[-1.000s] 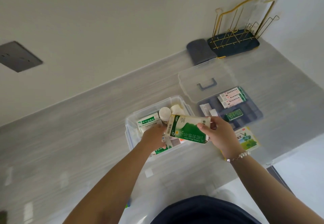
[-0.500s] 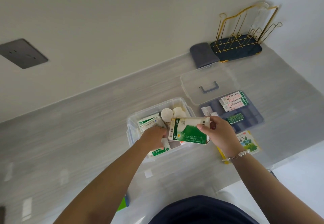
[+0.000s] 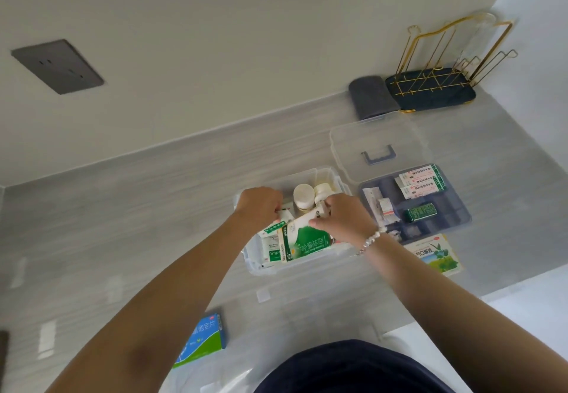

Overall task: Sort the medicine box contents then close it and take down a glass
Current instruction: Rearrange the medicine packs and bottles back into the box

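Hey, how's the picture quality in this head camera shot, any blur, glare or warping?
Head view: wide-angle warping bows the countertop edge and tilts the walls; soft, even daylight, hardly any shadows; pale reflections streak the counter at lower left; print on the green-and-white medicine carton under the right hand is soft, and the blue box near the frame bottom is blurrier.

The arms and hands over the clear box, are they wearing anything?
Both forearms are bare, with no sleeves in view. The right hand has a bracelet of small white and silvery beads round its wrist. The left hand shows no bracelet, watch or glove. No rings can be made out.
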The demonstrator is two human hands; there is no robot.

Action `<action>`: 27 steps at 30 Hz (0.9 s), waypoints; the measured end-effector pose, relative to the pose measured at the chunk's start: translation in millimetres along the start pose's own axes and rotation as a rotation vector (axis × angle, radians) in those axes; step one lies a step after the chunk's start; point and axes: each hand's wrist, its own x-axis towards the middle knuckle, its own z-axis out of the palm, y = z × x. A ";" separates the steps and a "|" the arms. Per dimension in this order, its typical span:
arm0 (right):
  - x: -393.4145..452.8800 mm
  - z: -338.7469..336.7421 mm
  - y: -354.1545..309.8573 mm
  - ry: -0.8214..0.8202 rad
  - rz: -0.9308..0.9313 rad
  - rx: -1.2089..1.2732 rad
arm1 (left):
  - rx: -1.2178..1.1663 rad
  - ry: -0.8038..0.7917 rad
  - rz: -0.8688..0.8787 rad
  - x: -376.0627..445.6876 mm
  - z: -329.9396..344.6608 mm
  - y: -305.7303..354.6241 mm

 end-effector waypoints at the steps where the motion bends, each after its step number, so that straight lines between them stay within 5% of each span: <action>1: 4.4 5.7 -5.6 -0.020 -0.002 -0.037 | -0.005 -0.006 -0.002 -0.2 1.0 0.3; 7: 12.4 19.2 -14.9 -0.029 0.033 -0.075 | -0.131 -0.041 0.038 -3.6 8.5 -2.7; 14: -10.1 -15.3 -2.8 0.079 0.023 -0.023 | 0.069 0.042 0.133 -12.7 18.8 -0.2; 18: -21.5 -27.9 6.0 0.118 0.016 0.025 | -0.004 0.098 0.144 -11.7 22.5 4.7; 22: -28.8 -39.5 17.3 0.133 0.007 0.018 | -0.174 -0.127 0.255 -11.2 23.8 9.7; 27: -31.2 -50.6 28.8 0.186 0.011 0.021 | -0.025 -0.304 0.408 -10.9 33.7 18.2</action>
